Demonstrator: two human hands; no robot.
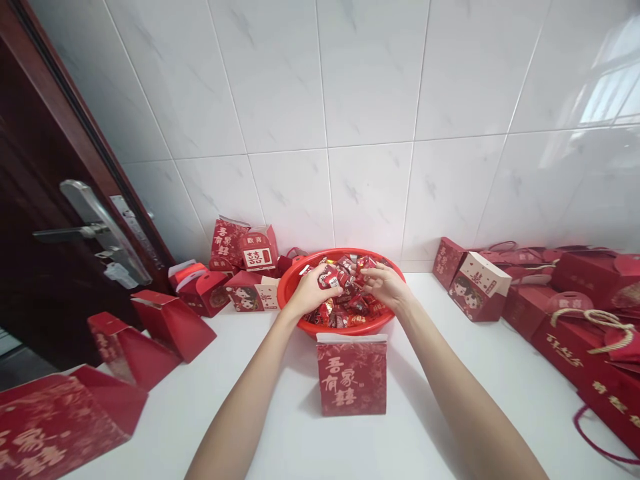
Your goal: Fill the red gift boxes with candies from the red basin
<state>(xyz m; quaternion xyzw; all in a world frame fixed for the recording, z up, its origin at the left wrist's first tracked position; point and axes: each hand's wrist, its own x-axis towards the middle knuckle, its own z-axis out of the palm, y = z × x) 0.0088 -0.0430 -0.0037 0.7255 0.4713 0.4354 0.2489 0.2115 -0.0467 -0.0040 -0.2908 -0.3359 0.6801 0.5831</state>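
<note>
Left hand (306, 291): gripping sweets (331, 277), nine o'clock in basin (285, 293)
Right hand (391, 285): curling at three, hold unclear
Sweets: needing gentle picking

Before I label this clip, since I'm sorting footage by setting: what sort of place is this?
Probably a room in a home, judging by the tiled wall, the dark door with keys hanging below its handle.

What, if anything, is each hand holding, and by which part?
The left hand holds a red-and-white wrapped sweet, thumb at its near edge. Whether the right hand grips anything cannot be told.
</note>
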